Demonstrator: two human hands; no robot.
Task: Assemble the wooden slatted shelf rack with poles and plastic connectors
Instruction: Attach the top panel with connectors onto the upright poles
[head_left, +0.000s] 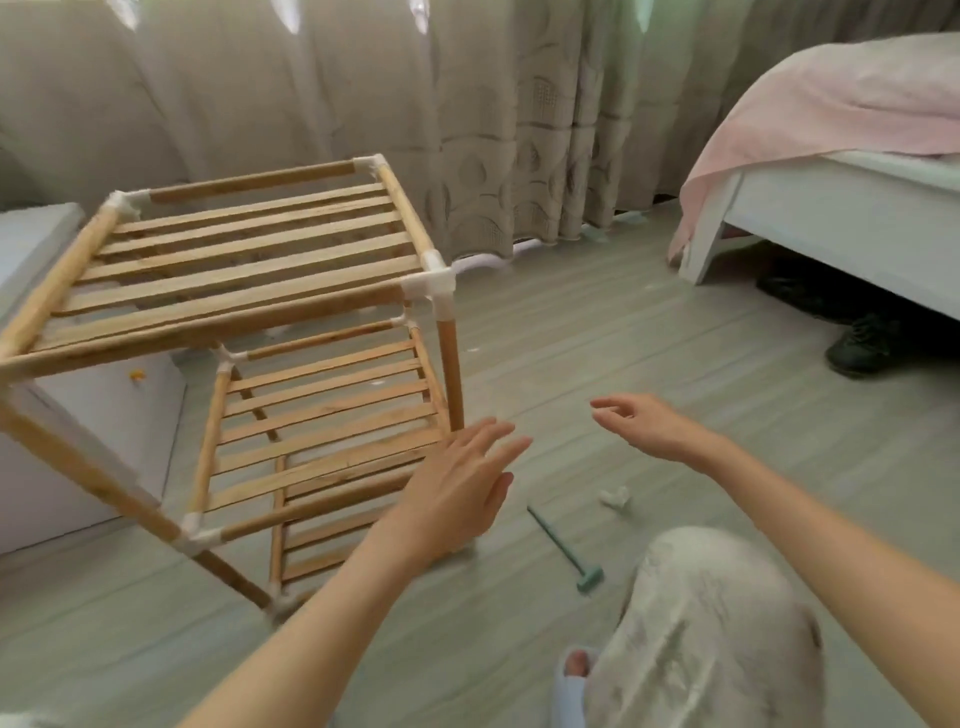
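Your slatted wooden shelf rack (249, 322) stands on the floor (597, 353). Your left hand (457, 488) hovers open in front of its right pole, empty. Your right hand (649, 423), fingers relaxed, holds nothing right of the rack.

From my remote seat, the tiered wooden slatted shelf rack with white plastic corner connectors (249, 270) stands on the pale plank floor (571, 338) at left, just before the beige patterned curtain (467, 130). A white bed with a pink cover (831, 171) sits at far right. Right of the rack's near corner lie a small green plastic mallet (566, 548) and, just beyond it, a crumpled white scrap (614, 497).
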